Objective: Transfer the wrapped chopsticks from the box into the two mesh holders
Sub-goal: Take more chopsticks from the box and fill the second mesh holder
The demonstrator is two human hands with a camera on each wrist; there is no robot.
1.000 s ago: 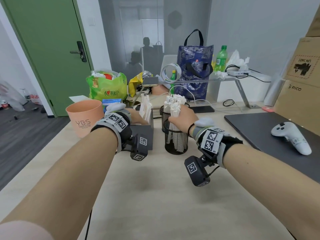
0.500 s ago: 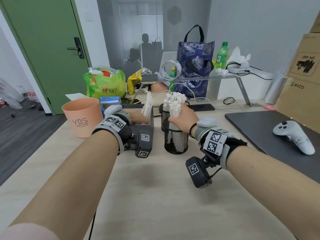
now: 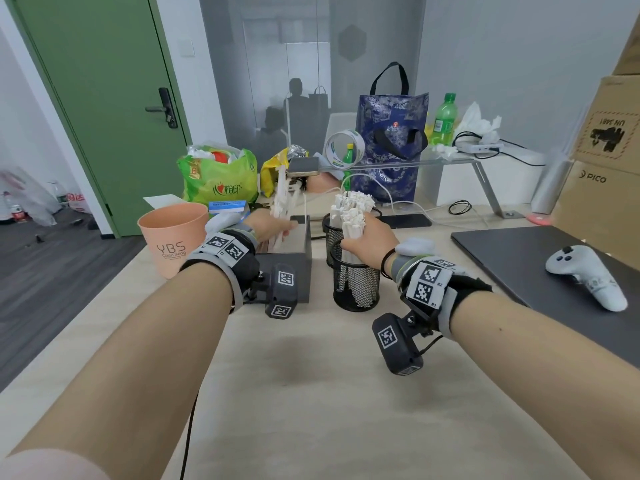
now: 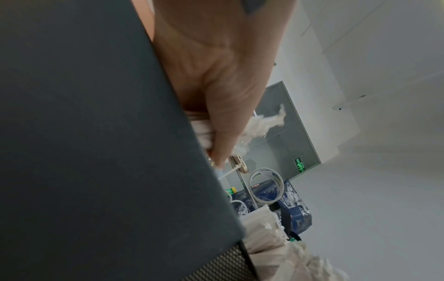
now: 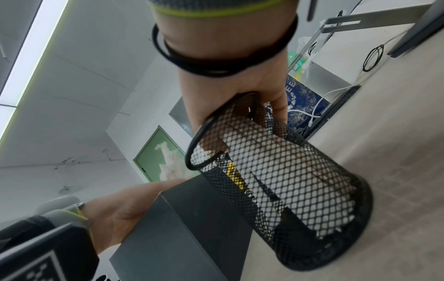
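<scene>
In the head view my left hand [image 3: 275, 228] grips a bundle of white wrapped chopsticks [image 3: 284, 194], raised at a slant above the dark box [image 3: 289, 268]. My right hand [image 3: 362, 239] is curled round another bundle of wrapped chopsticks [image 3: 351, 209] standing in the near black mesh holder [image 3: 356, 289]. A second mesh holder [image 3: 330, 233] stands just behind it, also holding chopsticks. The right wrist view shows the near mesh holder [image 5: 288, 180] upright on the table, with the box [image 5: 180, 228] beside it. In the left wrist view the box wall [image 4: 96, 133] hides most of my left hand's fingers.
A peach cup [image 3: 171, 237] stands left of the box. A green bag [image 3: 221, 178], a blue tote [image 3: 393, 140] and a metal shelf [image 3: 450, 161] crowd the back. A dark mat [image 3: 512, 251] with a white controller [image 3: 585, 275] lies to the right. Bare table lies in front.
My left hand has lifted its bundle of chopsticks up out of the box. My right hand has stayed on the bundle in the near holder.
</scene>
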